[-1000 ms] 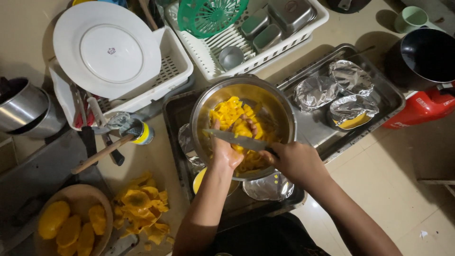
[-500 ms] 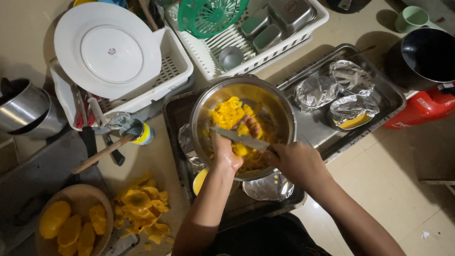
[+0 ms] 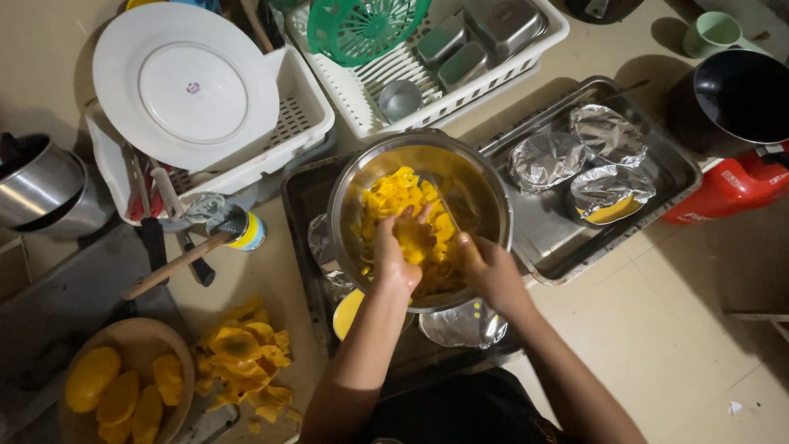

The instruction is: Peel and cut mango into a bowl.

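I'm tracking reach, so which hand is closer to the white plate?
Left. The left hand is in the steel bowl on the side toward the white plate; the right hand is farther away.

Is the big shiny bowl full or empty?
Partly full. The steel bowl holds yellow fruit pieces, with bare metal showing on its right side. Both hands, left and right, are inside.

– What sits in the upper left of the frame?
– A white plate point(image 3: 185, 82) leaning in a white rack point(image 3: 300, 123), and steel pots point(image 3: 37, 185) at the left edge.

– And up top?
– A green basket point(image 3: 362, 25) over a second rack point(image 3: 542, 33) holding steel tins point(image 3: 485, 33).

– To the right?
– A steel tray point(image 3: 666, 168) with three foil bowls point(image 3: 604, 160), a dark pan point(image 3: 740, 94), a red can point(image 3: 727, 189).

– Lower left?
– Yellow peels point(image 3: 242, 358) beside a wooden bowl point(image 3: 148, 329) of fruit halves point(image 3: 119, 395).
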